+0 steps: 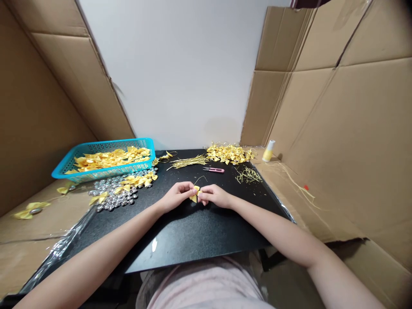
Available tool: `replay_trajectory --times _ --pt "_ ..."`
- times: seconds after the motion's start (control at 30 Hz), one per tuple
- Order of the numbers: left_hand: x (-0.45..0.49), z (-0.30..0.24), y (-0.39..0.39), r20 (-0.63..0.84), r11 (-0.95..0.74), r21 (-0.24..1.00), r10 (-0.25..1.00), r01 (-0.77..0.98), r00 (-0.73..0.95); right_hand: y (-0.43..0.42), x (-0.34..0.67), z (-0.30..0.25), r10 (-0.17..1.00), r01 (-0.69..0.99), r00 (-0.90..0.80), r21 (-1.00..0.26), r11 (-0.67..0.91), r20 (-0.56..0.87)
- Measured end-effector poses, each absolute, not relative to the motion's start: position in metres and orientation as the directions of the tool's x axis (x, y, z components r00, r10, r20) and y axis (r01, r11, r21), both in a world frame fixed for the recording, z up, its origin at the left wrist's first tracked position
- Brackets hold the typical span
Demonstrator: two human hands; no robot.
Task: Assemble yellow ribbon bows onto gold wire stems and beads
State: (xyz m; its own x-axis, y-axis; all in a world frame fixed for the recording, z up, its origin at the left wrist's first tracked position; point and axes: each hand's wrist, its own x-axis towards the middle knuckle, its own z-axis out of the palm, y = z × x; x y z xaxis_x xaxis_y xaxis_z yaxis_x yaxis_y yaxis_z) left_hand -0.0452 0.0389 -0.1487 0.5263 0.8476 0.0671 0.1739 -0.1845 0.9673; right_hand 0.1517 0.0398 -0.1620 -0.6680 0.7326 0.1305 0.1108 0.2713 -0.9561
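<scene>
Over the middle of the black table, a small yellow ribbon bow [195, 195] is pinched between both hands. My left hand [180, 194] grips its left side with thumb and fingers closed. From the other side, my right hand [213, 195] closes on the bow, its fingertips partly hiding it. A thin gold tie [201, 178] sticks up from the bow. Beyond the hands lie pink-handled thread snips [214, 170] and a bundle of gold ties [189, 161].
A blue basket [58, 171] holding yellow bows stands at the left. Silver beads [112, 195] spread before it. Finished-looking bows [230, 153] are heaped at the back right, near tie offcuts [248, 175] and a yellow thread cone [268, 151]. Cardboard walls [354, 128] flank the black table [180, 240].
</scene>
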Motion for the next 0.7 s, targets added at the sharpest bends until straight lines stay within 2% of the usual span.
replay_trajectory --times 0.1,0.27,0.37,0.47,0.57,0.7 --pt "-0.046 -0.148 0.039 0.079 -0.209 0.959 0.843 0.189 0.533 0.042 0.152 -0.164 0.762 0.078 -0.628 -0.962 0.263 0.157" --pt "-0.049 -0.145 0.04 0.207 -0.327 0.92 0.874 0.217 0.44 0.044 0.151 -0.168 0.805 0.049 -0.566 -0.968 0.247 0.177" --pt "-0.048 -0.145 0.041 0.173 -0.289 0.929 0.891 0.231 0.42 0.044 0.152 -0.168 0.815 0.057 -0.549 -0.965 0.258 0.185" --pt "-0.047 -0.148 0.041 0.122 -0.241 0.942 0.896 0.235 0.427 0.042 0.154 -0.165 0.786 0.167 -0.571 -0.903 0.395 0.238" --pt "-0.047 -0.15 0.041 0.12 -0.261 0.931 0.878 0.254 0.464 0.041 0.158 -0.161 0.753 0.334 -0.591 -0.763 0.554 0.288" --pt "-0.048 -0.149 0.039 0.113 -0.338 0.878 0.834 0.338 0.54 0.041 0.16 -0.157 0.768 0.38 -0.556 -0.726 0.574 0.316"
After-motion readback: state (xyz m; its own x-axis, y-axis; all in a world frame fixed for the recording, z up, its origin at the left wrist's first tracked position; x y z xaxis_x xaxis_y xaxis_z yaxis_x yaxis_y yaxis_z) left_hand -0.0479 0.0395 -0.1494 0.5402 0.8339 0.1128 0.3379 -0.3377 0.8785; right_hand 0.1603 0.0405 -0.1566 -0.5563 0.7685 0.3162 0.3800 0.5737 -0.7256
